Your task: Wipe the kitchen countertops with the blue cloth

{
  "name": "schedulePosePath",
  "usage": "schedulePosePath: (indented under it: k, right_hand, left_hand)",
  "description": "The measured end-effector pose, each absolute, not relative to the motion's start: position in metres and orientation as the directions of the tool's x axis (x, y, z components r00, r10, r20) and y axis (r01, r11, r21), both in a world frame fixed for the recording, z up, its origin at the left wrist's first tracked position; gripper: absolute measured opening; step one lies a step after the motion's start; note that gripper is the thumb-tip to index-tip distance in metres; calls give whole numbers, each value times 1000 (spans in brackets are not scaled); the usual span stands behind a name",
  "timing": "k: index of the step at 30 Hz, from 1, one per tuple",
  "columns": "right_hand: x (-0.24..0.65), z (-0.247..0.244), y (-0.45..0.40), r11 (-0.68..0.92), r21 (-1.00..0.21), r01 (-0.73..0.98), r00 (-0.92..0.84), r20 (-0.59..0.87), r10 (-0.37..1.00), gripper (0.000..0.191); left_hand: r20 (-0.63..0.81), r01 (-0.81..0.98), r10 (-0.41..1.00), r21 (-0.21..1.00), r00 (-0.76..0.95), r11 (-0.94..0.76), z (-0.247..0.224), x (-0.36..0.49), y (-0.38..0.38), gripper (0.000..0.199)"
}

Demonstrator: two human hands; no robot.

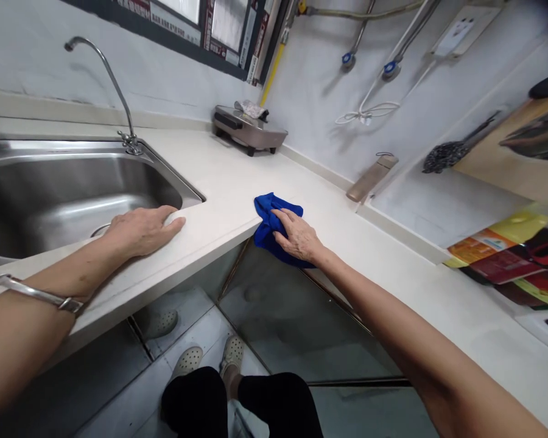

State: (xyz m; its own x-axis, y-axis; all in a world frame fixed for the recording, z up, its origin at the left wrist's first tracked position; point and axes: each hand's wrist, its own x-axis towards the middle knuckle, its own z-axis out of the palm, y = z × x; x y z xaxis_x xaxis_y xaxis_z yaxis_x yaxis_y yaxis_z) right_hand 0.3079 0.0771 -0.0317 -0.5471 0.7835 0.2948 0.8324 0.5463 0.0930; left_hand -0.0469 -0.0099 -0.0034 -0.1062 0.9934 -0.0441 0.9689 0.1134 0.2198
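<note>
My right hand (298,234) grips a blue cloth (268,204) at the inner corner of the white countertop (228,182). Part of the cloth lies on the top, and part hangs over the front edge. My left hand (144,231) rests on the counter by the sink's front rim, its thumb and fingers apart and nothing held. A silver bracelet (36,293) circles the left wrist. Beside that hand is the stainless steel sink (194,196).
A curved faucet (107,67) rises behind the sink. A flat, boxy appliance (249,128) stands in the back corner, with a bottle (372,177) along the right wall. Colourful packages (506,249) and a cutting board (493,164) are farther right. Glossy cabinet doors (292,316) face the floor below.
</note>
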Motion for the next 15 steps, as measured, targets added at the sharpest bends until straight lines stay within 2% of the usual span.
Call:
schedulePosePath:
  k: [4, 9, 13, 15]
  right_hand:
    - [362, -36, 40, 609, 76, 790, -598, 317, 736, 59]
    - [456, -37, -40, 602, 65, 796, -589, 311, 746, 58]
    - [534, -43, -117, 539, 161, 827, -561, 305, 769, 61]
    - [574, -53, -158, 459, 246, 854, -518, 316, 795, 64]
  left_hand:
    - [-55, 966, 994, 235, -94, 104, -1, -48, -12, 69]
    - [-59, 970, 994, 223, -87, 98, 1, -47, -14, 73]
    - [-42, 964, 993, 241, -108, 115, -5, -52, -10, 77]
    - [3, 926, 995, 365, -100, 91, -11, -57, -5, 81]
